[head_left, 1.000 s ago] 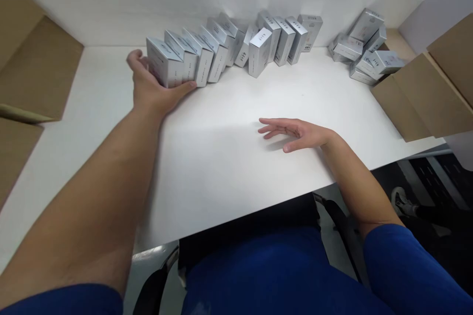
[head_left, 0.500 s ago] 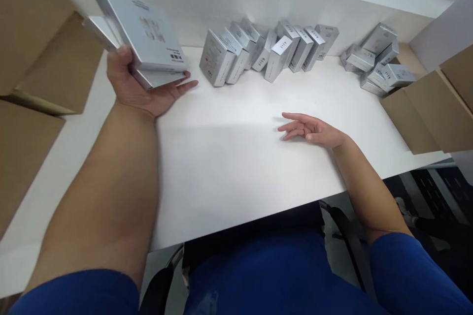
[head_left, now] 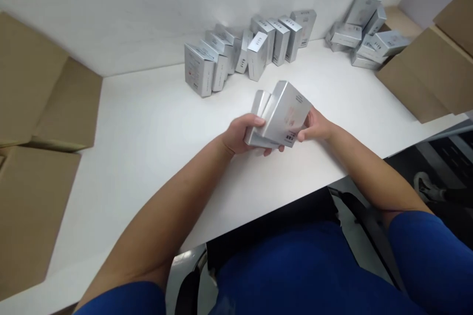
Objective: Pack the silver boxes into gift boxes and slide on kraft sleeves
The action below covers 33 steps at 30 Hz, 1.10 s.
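Note:
Over the middle of the white table (head_left: 148,128) I hold a small stack of silver boxes (head_left: 283,113) between both hands. My left hand (head_left: 242,135) grips the stack from the left, fingers curled under it. My right hand (head_left: 316,125) presses against its right edge, fingers closed on the top box. Behind them a leaning row of several silver boxes (head_left: 244,49) stands against the back wall.
A loose pile of silver boxes (head_left: 364,34) lies at the back right beside a cardboard box flap (head_left: 424,74). Brown cardboard flaps (head_left: 40,103) cover the table's left side. My blue-clad legs and a chair are below the table's front edge.
My left hand took a few boxes off the left end of the row, lifted them and carried them right to the table's middle. My right hand rose from the table and took hold of them.

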Motion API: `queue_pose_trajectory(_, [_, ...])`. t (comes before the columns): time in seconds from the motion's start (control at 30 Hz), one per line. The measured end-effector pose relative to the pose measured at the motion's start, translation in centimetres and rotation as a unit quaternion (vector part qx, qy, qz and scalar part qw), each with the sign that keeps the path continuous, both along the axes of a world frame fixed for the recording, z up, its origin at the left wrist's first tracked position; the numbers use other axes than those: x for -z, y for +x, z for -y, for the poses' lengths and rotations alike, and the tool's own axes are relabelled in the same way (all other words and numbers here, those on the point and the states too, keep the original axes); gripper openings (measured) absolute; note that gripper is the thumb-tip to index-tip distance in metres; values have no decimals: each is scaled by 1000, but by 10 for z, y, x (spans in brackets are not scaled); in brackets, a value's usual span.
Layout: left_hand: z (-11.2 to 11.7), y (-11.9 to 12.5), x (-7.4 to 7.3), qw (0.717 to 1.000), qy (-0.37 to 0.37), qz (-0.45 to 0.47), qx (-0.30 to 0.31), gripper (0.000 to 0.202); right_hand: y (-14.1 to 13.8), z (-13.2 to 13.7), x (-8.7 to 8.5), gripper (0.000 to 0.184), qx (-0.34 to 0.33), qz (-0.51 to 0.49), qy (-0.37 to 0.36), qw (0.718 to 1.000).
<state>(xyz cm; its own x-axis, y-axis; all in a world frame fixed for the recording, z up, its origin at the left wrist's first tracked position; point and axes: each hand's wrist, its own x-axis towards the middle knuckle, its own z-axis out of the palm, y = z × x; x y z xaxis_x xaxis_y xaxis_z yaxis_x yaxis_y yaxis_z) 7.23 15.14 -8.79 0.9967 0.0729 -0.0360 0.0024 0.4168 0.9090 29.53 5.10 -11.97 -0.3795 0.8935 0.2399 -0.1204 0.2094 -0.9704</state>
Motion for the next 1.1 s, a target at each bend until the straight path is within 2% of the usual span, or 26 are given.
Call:
queue_pose_trajectory(0.07, [8,5,10,1000,-11,-12,19,75,-7,2,-2,112,-18,-47,7,999])
queue_pose_trajectory(0.17, [8,5,18,999,-31,-14,34,75,-14,7,-6,83,9,-77,-12,997])
queue_pose_trajectory(0.2, [6,4,19,999,-42,-10,33,74,-15,7,-9,73,38,-76,-26,996])
queue_pose_trajectory(0.27, [2,3,20,998,-66,-3,21,74,-12,7,-16,62,140,-69,-38,987])
queue_pose_trajectory(0.33, [-1,2,20,996,-92,2,6,76,-3,4,-23,64,280,-62,-25,958])
queue_pose_trajectory(0.4, [-4,3,22,994,-107,6,-2,81,12,-1,-28,68,404,-58,-1,913])
queue_pose_trajectory(0.47, [-5,3,25,994,-110,3,4,85,31,-6,-31,70,481,-77,21,873])
queue_pose_trajectory(0.57, [-6,3,28,993,-119,-6,18,87,53,-13,-29,64,538,-145,25,830])
queue_pose_trajectory(0.67, [-6,4,28,991,-131,-15,9,87,53,-21,-21,58,549,-176,-24,817])
queue_pose_trajectory(0.77, [-5,5,27,993,-117,-30,10,86,31,-24,-13,62,513,-149,-47,844])
queue_pose_trajectory(0.93, [-2,6,29,997,-69,-32,2,84,-13,-3,-16,67,389,45,24,920])
queue_pose_trajectory(1.0, [0,5,30,998,-54,-22,-14,83,-22,5,-20,61,356,120,60,925])
queue_pose_trajectory(1.1, [2,4,33,999,-25,-9,-23,85,-24,8,-21,54,355,169,113,912])
